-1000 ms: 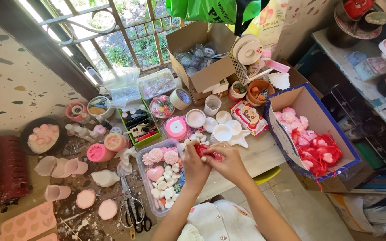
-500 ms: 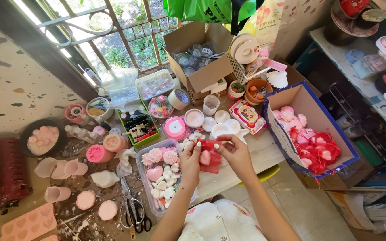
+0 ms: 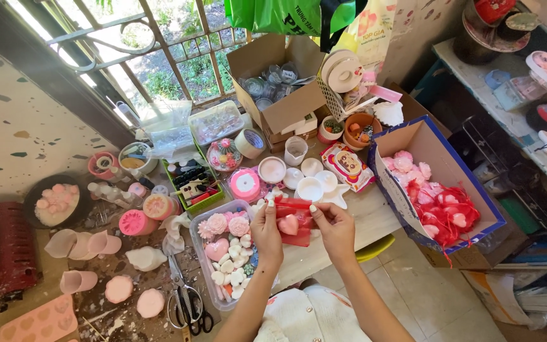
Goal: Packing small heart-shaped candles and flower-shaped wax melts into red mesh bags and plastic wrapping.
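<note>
I pinch a red mesh pouch [image 3: 295, 221] open between left hand [image 3: 267, 228] and right hand [image 3: 333, 227], a pink heart [image 3: 289, 224] sitting inside, above the clear tray [image 3: 202, 253] of molded shapes.

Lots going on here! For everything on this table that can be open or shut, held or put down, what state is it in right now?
Red mesh pouch: held by both hands, a pink heart piece inside.
Left hand: fingers pinching the pouch.
Right hand: fingers pinching the pouch.
Clear plastic tub: open, holding pink and white pieces.
Blue-edged box: open, partly filled.
Scissors: lying flat, blades shut.
Brown cardboard box: open.
</note>
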